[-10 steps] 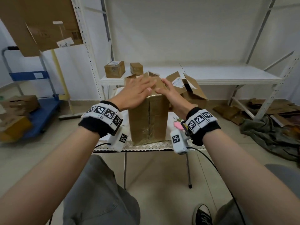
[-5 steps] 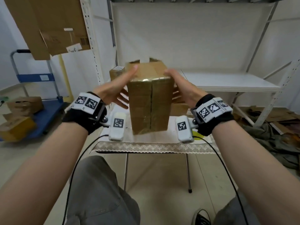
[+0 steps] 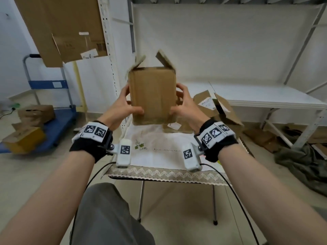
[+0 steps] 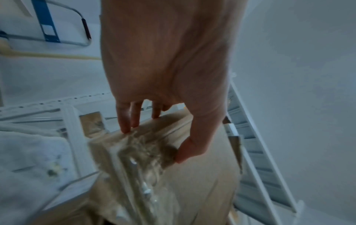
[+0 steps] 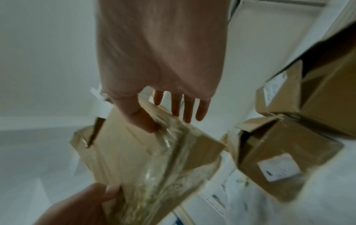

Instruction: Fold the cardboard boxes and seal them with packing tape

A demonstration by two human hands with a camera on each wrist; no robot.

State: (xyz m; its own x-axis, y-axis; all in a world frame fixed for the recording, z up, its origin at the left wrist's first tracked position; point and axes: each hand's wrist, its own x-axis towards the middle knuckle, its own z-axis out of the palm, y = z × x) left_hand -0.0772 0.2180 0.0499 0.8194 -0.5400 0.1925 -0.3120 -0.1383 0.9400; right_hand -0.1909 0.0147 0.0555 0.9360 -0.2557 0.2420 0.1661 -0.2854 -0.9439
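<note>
box [image 3: 152,94]: matt brown corrugated cardboard, edges frayed; underside seam covered in glossy clear tape [image 5: 163,175], wrinkled. table [image 3: 159,174]: white woven cloth, lace trim, thin metal legs. shelving [image 3: 265,98] at 2 o'clock: white painted metal, smooth. trolley [image 3: 58,119] at 9 o'clock: blue plastic deck, metal handle.

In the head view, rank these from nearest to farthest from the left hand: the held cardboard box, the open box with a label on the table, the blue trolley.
Measured from the left hand:
1. Held cardboard box: gripped in the hand itself, lifted above the table.
2. Open box with a label: on the table, past the right hand.
3. Blue trolley: on the floor, far left.
</note>
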